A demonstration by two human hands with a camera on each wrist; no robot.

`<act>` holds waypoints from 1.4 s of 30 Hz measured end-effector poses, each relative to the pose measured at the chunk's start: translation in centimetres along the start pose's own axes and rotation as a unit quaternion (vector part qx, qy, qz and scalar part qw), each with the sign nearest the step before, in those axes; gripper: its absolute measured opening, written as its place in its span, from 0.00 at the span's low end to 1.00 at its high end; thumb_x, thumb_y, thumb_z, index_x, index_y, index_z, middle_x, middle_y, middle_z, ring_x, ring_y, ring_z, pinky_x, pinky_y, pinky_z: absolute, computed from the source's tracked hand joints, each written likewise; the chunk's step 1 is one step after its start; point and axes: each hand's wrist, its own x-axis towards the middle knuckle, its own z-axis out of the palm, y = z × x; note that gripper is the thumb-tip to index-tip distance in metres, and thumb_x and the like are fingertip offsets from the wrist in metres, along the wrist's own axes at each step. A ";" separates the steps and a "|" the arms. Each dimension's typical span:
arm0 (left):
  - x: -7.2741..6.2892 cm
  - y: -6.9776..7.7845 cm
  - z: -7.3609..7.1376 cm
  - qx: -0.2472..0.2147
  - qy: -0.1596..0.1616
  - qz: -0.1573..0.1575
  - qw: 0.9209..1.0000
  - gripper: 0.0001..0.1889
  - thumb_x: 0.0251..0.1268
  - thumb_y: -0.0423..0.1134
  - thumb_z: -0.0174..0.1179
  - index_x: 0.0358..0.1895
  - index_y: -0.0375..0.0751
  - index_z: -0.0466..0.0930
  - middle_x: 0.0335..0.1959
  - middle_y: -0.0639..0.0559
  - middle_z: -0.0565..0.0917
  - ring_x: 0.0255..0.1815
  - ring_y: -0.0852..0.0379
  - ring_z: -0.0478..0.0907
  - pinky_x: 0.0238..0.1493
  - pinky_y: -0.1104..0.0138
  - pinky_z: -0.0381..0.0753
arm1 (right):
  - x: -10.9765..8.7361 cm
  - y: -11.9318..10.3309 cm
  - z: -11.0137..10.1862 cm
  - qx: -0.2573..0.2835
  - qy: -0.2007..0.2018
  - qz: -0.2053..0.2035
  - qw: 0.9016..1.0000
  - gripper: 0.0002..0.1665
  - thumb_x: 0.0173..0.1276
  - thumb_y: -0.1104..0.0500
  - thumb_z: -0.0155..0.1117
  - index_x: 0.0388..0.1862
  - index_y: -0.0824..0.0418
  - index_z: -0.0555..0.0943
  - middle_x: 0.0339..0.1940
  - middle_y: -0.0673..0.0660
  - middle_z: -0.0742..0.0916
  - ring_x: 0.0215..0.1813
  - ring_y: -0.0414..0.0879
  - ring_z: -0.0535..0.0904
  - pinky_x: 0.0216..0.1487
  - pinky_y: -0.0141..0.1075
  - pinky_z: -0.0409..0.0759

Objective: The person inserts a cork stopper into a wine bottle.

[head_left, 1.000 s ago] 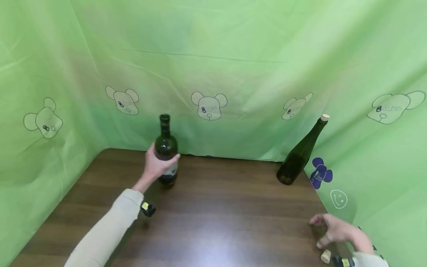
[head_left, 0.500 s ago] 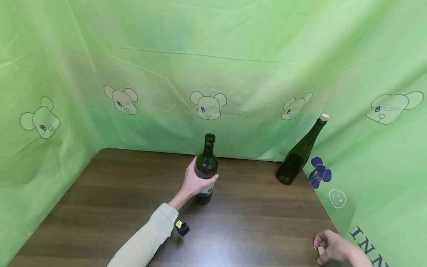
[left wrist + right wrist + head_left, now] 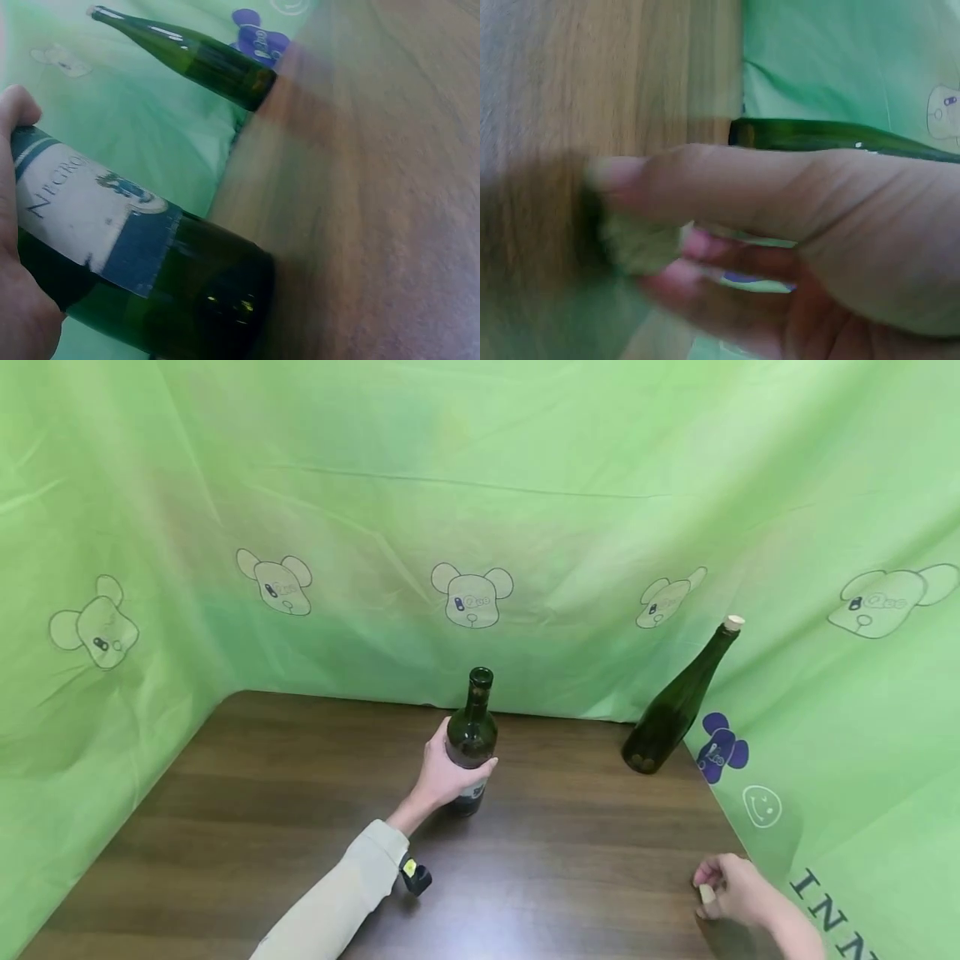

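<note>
My left hand point(image 3: 444, 774) grips a green wine bottle point(image 3: 475, 735) round its body, upright near the middle of the table. The mouth of this bottle shows no cork. Its worn label point(image 3: 97, 206) faces the left wrist camera. At the table's right side, my right hand point(image 3: 738, 891) pinches a cork point(image 3: 707, 894) between thumb and fingers, low over the wood. The right wrist view shows the cork point(image 3: 641, 244) blurred and partly covered by the thumb. A second, slimmer green bottle point(image 3: 671, 710), with a pale cork point(image 3: 733, 623) in its mouth, stands at the back right corner.
The brown wooden table point(image 3: 262, 793) meets a green printed curtain point(image 3: 360, 510) at its back and on both sides. A black wrist camera point(image 3: 416, 878) sits at my left cuff.
My left hand has brought the bottle rightward and nearer to the middle. My right hand, at first over the cork on the table, has picked it up and shifted slightly left.
</note>
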 end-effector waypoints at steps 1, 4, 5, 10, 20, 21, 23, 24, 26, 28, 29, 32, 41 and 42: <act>0.0 -0.1 0.1 -0.003 0.002 0.005 1.000 0.33 0.45 0.41 0.80 0.57 0.54 0.75 0.45 0.55 0.86 0.44 0.56 0.83 0.47 0.57 0.82 | 0.4 -0.2 0.0 -0.013 0.024 -0.003 1.000 0.21 0.42 0.66 0.82 0.33 0.66 0.80 0.27 0.52 0.83 0.27 0.32 0.74 0.30 0.31 0.78; -0.1 -0.3 0.4 -0.010 0.006 0.014 1.000 0.35 0.44 0.37 0.81 0.59 0.51 0.75 0.45 0.54 0.87 0.44 0.55 0.84 0.48 0.57 0.82 | 1.7 -0.9 0.2 -0.032 0.095 -0.005 0.995 0.19 0.44 0.66 0.82 0.34 0.68 0.82 0.28 0.52 0.86 0.27 0.32 0.76 0.31 0.31 0.80; -0.1 -0.3 0.5 -0.011 0.008 0.015 1.000 0.35 0.44 0.36 0.81 0.59 0.50 0.75 0.46 0.53 0.87 0.44 0.54 0.84 0.48 0.57 0.82 | 2.2 -1.2 0.3 -0.034 0.116 -0.008 0.993 0.19 0.45 0.67 0.81 0.35 0.69 0.82 0.28 0.52 0.86 0.27 0.32 0.77 0.32 0.31 0.81; 0.0 -0.1 0.8 -0.008 0.011 0.008 1.000 0.36 0.43 0.30 0.79 0.61 0.44 0.74 0.46 0.47 0.86 0.44 0.52 0.84 0.48 0.57 0.82 | 5.0 -2.8 1.4 -0.057 0.238 -0.085 0.966 0.17 0.43 0.71 0.78 0.36 0.68 0.86 0.31 0.53 0.87 0.29 0.31 0.77 0.32 0.32 0.80; -0.2 3.2 -0.2 -0.036 0.002 0.020 0.999 0.34 0.46 0.29 0.77 0.59 0.39 0.73 0.45 0.46 0.87 0.43 0.58 0.84 0.49 0.59 0.82 | 10.8 -8.7 1.5 0.034 0.260 -0.134 0.955 0.08 0.60 0.73 0.70 0.39 0.73 0.85 0.32 0.60 0.90 0.31 0.38 0.86 0.34 0.22 0.81; -0.2 3.2 -0.2 -0.038 0.002 0.021 0.999 0.34 0.46 0.29 0.77 0.60 0.39 0.73 0.45 0.46 0.87 0.43 0.58 0.84 0.49 0.59 0.82 | 11.3 -9.3 1.3 0.038 0.259 -0.136 0.956 0.07 0.62 0.72 0.71 0.40 0.72 0.84 0.32 0.60 0.91 0.31 0.39 0.87 0.34 0.22 0.81; -0.2 3.2 -0.2 -0.037 0.001 0.022 0.999 0.34 0.46 0.28 0.77 0.60 0.39 0.73 0.45 0.46 0.86 0.43 0.58 0.84 0.49 0.60 0.82 | 12.1 -10.5 0.9 0.040 0.259 -0.147 0.954 0.07 0.64 0.71 0.71 0.41 0.72 0.85 0.32 0.59 0.91 0.31 0.40 0.87 0.35 0.21 0.81; -0.2 3.1 -0.2 -0.037 0.000 0.023 0.999 0.33 0.47 0.28 0.77 0.60 0.39 0.73 0.45 0.47 0.86 0.43 0.58 0.84 0.49 0.60 0.83 | 12.6 -11.1 0.7 0.038 0.264 -0.158 0.951 0.07 0.63 0.71 0.71 0.40 0.72 0.85 0.32 0.58 0.90 0.31 0.39 0.86 0.34 0.21 0.80; -0.2 3.0 -0.3 -0.038 0.000 0.026 0.999 0.33 0.47 0.28 0.77 0.60 0.39 0.73 0.46 0.46 0.87 0.44 0.58 0.84 0.48 0.60 0.83 | 13.3 -12.2 0.3 0.031 0.278 -0.185 0.942 0.07 0.62 0.72 0.72 0.40 0.71 0.86 0.34 0.58 0.89 0.31 0.36 0.84 0.34 0.20 0.79; -0.2 2.9 -0.3 -0.038 0.002 0.030 0.999 0.34 0.47 0.29 0.77 0.60 0.39 0.73 0.45 0.47 0.87 0.44 0.58 0.84 0.48 0.61 0.83 | 14.1 -13.4 -0.1 0.024 0.295 -0.210 0.932 0.09 0.60 0.73 0.73 0.41 0.70 0.87 0.36 0.58 0.87 0.33 0.35 0.82 0.35 0.19 0.79; -0.3 2.9 -0.3 -0.038 0.003 0.031 0.999 0.34 0.46 0.28 0.77 0.60 0.39 0.73 0.45 0.47 0.87 0.44 0.58 0.84 0.48 0.61 0.83 | 14.4 -14.0 -0.3 0.026 0.303 -0.218 0.927 0.10 0.60 0.73 0.73 0.41 0.70 0.87 0.37 0.59 0.87 0.33 0.35 0.81 0.36 0.19 0.79; -0.4 2.8 -0.3 -0.042 0.006 0.034 0.999 0.34 0.46 0.28 0.77 0.59 0.39 0.73 0.45 0.47 0.87 0.44 0.57 0.84 0.48 0.60 0.83 | 15.2 -15.9 -0.8 0.052 0.324 -0.224 0.918 0.13 0.61 0.72 0.74 0.46 0.68 0.88 0.37 0.59 0.87 0.36 0.33 0.81 0.40 0.19 0.79; -0.8 2.5 -0.2 -0.042 0.000 0.032 0.999 0.34 0.46 0.30 0.77 0.60 0.40 0.72 0.46 0.46 0.86 0.44 0.55 0.84 0.49 0.59 0.83 | 16.9 -22.6 -1.7 0.211 0.354 -0.314 0.855 0.16 0.59 0.78 0.70 0.47 0.74 0.86 0.40 0.70 0.88 0.40 0.33 0.83 0.45 0.24 0.82; -0.8 2.5 -0.2 -0.042 0.000 0.033 0.999 0.34 0.46 0.30 0.77 0.60 0.41 0.72 0.46 0.46 0.86 0.44 0.55 0.84 0.49 0.59 0.83 | 17.1 -23.5 -1.8 0.217 0.353 -0.327 0.849 0.15 0.59 0.79 0.70 0.47 0.75 0.85 0.40 0.71 0.88 0.40 0.34 0.84 0.45 0.24 0.82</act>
